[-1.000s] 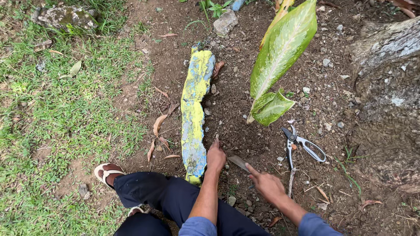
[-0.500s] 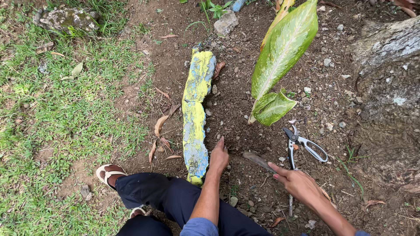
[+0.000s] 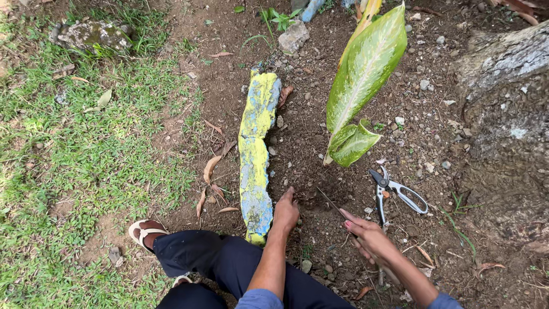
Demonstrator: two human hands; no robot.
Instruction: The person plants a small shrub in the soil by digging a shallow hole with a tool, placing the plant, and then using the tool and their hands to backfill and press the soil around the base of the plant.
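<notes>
My left hand [image 3: 285,210] rests fingers-down on the dark soil beside a long stone painted yellow and blue [image 3: 255,154]. My right hand [image 3: 366,234] is shut on a thin dark blade-like tool [image 3: 331,205], whose tip touches the soil just right of my left hand. A green-and-white variegated plant [image 3: 360,86] stands in the earth a little beyond both hands. Garden shears with light handles [image 3: 394,191] lie on the ground right of the tool.
A tree trunk base [image 3: 509,97] rises at the right. Grass [image 3: 74,154] covers the left side. A grey rock [image 3: 293,37] and a mossy stone [image 3: 91,34] sit at the back. My sandalled foot [image 3: 143,232] and dark trousers [image 3: 229,263] are below.
My right hand swung out to the right and came back left, bringing the tool's tip into the soil near my left hand. My left hand stayed on the ground.
</notes>
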